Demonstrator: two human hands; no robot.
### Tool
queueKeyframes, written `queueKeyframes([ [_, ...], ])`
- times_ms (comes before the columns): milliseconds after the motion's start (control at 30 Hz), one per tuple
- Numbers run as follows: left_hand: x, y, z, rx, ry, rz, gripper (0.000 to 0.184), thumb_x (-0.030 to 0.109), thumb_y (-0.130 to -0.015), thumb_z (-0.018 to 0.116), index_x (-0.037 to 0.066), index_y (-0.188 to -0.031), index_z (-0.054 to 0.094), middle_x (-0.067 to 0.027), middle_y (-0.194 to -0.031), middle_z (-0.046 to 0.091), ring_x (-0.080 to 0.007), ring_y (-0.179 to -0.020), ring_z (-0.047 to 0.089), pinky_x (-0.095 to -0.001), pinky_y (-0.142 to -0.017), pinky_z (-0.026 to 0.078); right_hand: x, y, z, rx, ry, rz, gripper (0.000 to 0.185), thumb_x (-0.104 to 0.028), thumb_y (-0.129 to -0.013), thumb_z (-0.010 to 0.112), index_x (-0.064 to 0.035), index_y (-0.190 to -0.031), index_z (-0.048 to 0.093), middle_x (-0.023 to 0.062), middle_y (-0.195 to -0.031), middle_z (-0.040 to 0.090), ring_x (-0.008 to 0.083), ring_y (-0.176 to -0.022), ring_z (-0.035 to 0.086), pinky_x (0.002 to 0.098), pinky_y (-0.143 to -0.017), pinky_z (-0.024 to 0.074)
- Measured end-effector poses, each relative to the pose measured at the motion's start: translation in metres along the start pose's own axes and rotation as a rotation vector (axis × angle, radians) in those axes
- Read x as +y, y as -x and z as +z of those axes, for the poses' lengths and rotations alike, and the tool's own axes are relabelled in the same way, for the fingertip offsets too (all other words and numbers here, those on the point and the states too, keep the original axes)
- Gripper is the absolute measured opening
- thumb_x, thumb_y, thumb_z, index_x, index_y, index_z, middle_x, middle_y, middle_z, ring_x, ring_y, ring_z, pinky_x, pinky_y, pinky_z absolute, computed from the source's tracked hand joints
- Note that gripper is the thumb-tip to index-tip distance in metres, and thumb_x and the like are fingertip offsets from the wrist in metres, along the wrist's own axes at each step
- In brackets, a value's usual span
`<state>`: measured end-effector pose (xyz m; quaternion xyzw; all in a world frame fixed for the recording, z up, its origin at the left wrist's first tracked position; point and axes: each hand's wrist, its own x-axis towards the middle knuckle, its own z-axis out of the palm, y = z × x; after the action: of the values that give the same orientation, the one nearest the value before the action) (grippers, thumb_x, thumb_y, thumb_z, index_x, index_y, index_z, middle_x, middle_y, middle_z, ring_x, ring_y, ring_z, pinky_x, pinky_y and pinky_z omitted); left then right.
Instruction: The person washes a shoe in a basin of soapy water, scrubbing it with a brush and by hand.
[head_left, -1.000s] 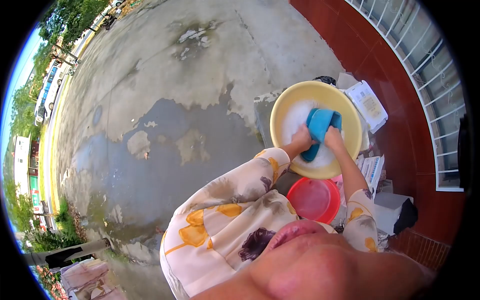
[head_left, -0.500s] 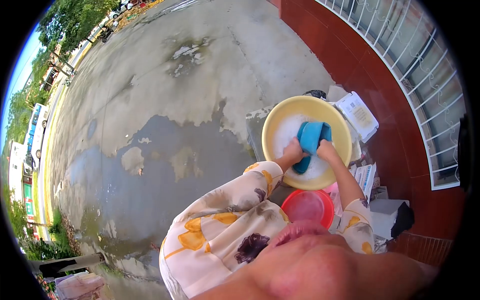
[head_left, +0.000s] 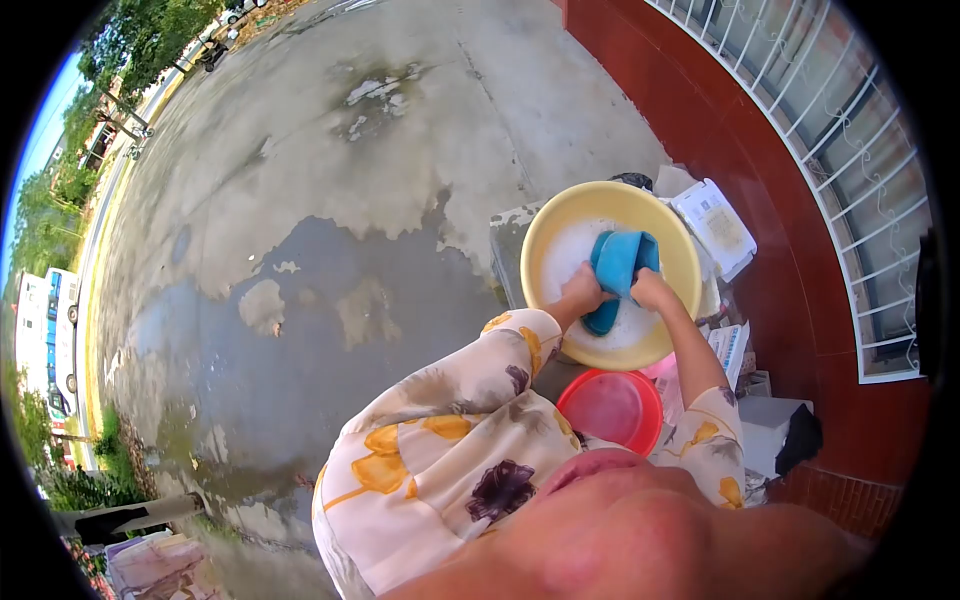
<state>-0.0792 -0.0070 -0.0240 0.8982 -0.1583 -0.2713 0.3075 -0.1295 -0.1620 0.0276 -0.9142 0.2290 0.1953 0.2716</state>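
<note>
A blue slide slipper with a broad strap is held tilted over a yellow basin of white soapy suds. My left hand is closed around the slipper's edge on the left, beside the sole. On the other side, my right hand is closed at the strap's lower right edge; its fingertips are partly hidden behind the slipper. Just below the yellow basin stands a smaller red basin with cloudy liquid in it.
A white box lies right of the yellow basin, near a red-tiled wall with a barred window. Papers, a grey box and a black bag sit at the lower right. Wet concrete with puddles spreads left.
The view has shifted slightly, so the basins appear a little higher and further left. Both hands stay on the slipper, whose tilt has changed only slightly.
</note>
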Motion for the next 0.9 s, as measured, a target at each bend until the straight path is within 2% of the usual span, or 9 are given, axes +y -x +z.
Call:
queueKeyframes([
  [100, 0.000, 0.002, 0.001, 0.004, 0.017, -0.002, 0.078, 0.038, -0.066, 0.080, 0.000, -0.120, 0.039, -0.0227, -0.116, 0.055, -0.0364, -0.106, 0.057, -0.0444, -0.091, 0.044, -0.016, 0.000, 0.003, 0.081, 0.156, -0.001, 0.040, -0.025, -0.081, 0.053, 0.0061, -0.103, 0.062, 0.0328, -0.105, 0.059, 0.0441, -0.100, 0.059, 0.0465, -0.087, 0.0469],
  [167, 0.002, 0.004, -0.002, -0.024, 0.010, 0.002, 0.078, 0.037, -0.066, 0.080, -0.001, -0.121, 0.039, -0.0226, -0.115, 0.056, -0.0362, -0.106, 0.057, -0.0441, -0.091, 0.044, -0.037, -0.003, 0.011, 0.187, 0.141, 0.027, 0.039, -0.023, -0.086, 0.046, 0.0069, -0.109, 0.058, 0.0336, -0.114, 0.055, 0.0416, -0.105, 0.057, 0.0470, -0.092, 0.0443],
  [200, 0.004, 0.002, -0.005, 0.003, 0.018, 0.030, 0.078, 0.036, -0.066, 0.080, -0.001, -0.121, 0.039, -0.0225, -0.115, 0.056, -0.0362, -0.107, 0.057, -0.0437, -0.091, 0.044, -0.042, -0.014, 0.014, 0.146, 0.096, 0.034, 0.042, -0.022, -0.089, 0.041, 0.0050, -0.117, 0.053, 0.0337, -0.122, 0.049, 0.0438, -0.111, 0.052, 0.0479, -0.097, 0.0403],
  [367, -0.004, -0.006, 0.005, 0.000, -0.017, 0.014, 0.083, 0.039, -0.063, 0.082, -0.003, -0.121, 0.039, -0.0221, -0.112, 0.058, -0.0360, -0.103, 0.058, -0.0426, -0.087, 0.046, -0.015, -0.023, 0.019, 0.134, -0.022, -0.011, 0.065, -0.045, -0.078, 0.060, 0.0074, -0.116, 0.053, 0.0354, -0.118, 0.051, 0.0443, -0.112, 0.052, 0.0451, -0.096, 0.0419],
  [500, -0.007, -0.002, 0.004, -0.013, -0.040, 0.060, 0.085, 0.042, -0.063, 0.081, -0.003, -0.120, 0.037, -0.0233, -0.110, 0.058, -0.0356, -0.101, 0.059, -0.0426, -0.085, 0.047, -0.012, -0.010, 0.008, -0.009, 0.045, -0.074, 0.060, -0.039, -0.076, 0.064, 0.0081, -0.112, 0.056, 0.0355, -0.110, 0.055, 0.0431, -0.107, 0.055, 0.0434, -0.090, 0.0458],
  [700, 0.000, 0.006, 0.000, -0.021, -0.053, 0.054, 0.078, 0.038, -0.066, 0.080, -0.002, -0.119, 0.038, -0.0232, -0.114, 0.055, -0.0372, -0.101, 0.059, -0.0443, -0.085, 0.046, -0.021, -0.001, 0.010, 0.086, 0.186, 0.040, 0.050, -0.033, -0.080, 0.059, 0.0051, -0.114, 0.056, 0.0307, -0.116, 0.055, 0.0445, -0.108, 0.054, 0.0457, -0.092, 0.0443],
  [767, 0.000, -0.002, -0.003, -0.004, -0.054, 0.061, 0.077, 0.037, -0.067, 0.079, -0.001, -0.119, 0.038, -0.0242, -0.115, 0.055, -0.0383, -0.102, 0.058, -0.0444, -0.086, 0.046, -0.039, -0.010, 0.013, 0.187, 0.012, 0.056, 0.050, -0.031, -0.081, 0.057, 0.0061, -0.115, 0.054, 0.0307, -0.118, 0.054, 0.0444, -0.110, 0.053, 0.0460, -0.095, 0.0424],
  [833, 0.002, -0.001, -0.001, -0.019, -0.052, 0.041, 0.077, 0.037, -0.067, 0.079, -0.002, -0.118, 0.038, -0.0245, -0.115, 0.055, -0.0388, -0.102, 0.058, -0.0457, -0.086, 0.046, -0.025, -0.030, 0.024, 0.167, -0.001, 0.082, 0.056, -0.035, -0.079, 0.061, 0.0064, -0.116, 0.053, 0.0308, -0.119, 0.053, 0.0426, -0.112, 0.052, 0.0464, -0.097, 0.0407],
  [900, 0.001, -0.005, -0.001, -0.051, -0.054, 0.035, 0.079, 0.038, -0.067, 0.079, -0.003, -0.119, 0.037, -0.0245, -0.115, 0.056, -0.0386, -0.103, 0.058, -0.0463, -0.086, 0.046, -0.013, -0.027, 0.024, 0.194, 0.014, -0.013, 0.060, -0.037, -0.075, 0.067, 0.0063, -0.114, 0.055, 0.0309, -0.117, 0.054, 0.0410, -0.110, 0.054, 0.0452, -0.094, 0.0430],
])
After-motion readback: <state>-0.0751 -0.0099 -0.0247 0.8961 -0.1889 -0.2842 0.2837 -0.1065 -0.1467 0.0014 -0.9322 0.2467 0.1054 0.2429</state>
